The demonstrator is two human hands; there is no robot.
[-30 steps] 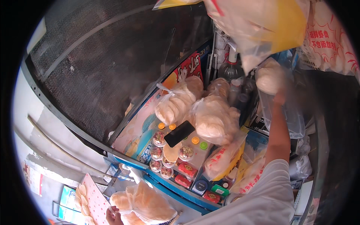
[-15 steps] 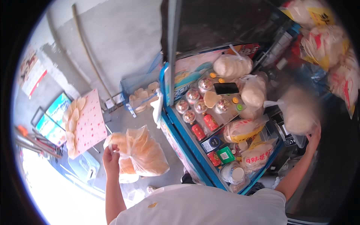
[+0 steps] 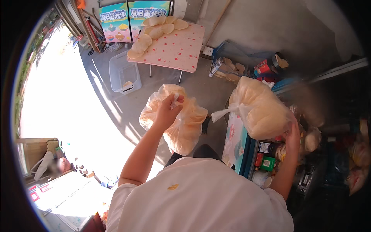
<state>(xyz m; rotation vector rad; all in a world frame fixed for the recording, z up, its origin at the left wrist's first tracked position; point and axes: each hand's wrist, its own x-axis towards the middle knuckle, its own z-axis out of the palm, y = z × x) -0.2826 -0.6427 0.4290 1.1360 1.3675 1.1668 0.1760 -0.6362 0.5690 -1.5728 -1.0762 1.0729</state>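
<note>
My left hand [image 3: 168, 113] is closed around the gathered neck of clear plastic bags [image 3: 187, 127] packed with thin, pale orange round crackers. They hang in front of my body, above the floor, bulging on both sides of the hand. Over the counter's near-left end is a knotted clear bag [image 3: 259, 108] of round, pale crackers. My right hand [image 3: 292, 133] grips it from its right side, and its tied tail points left. Part of my right fingers is hidden by the bag and shadow.
A pink folding table [image 3: 189, 50] with loose round crackers stands ahead. Left of it is a clear plastic tub [image 3: 125, 73]. A blue mesh basket [image 3: 220, 54] with crackers sits by the wall. The blue-edged counter [image 3: 244, 154] at right carries cans and a green code card [image 3: 267, 163].
My view has turned left toward the pink table. Both hands still hold their bags. The right-hand bag has come from beyond the counter's right side to its left end.
</note>
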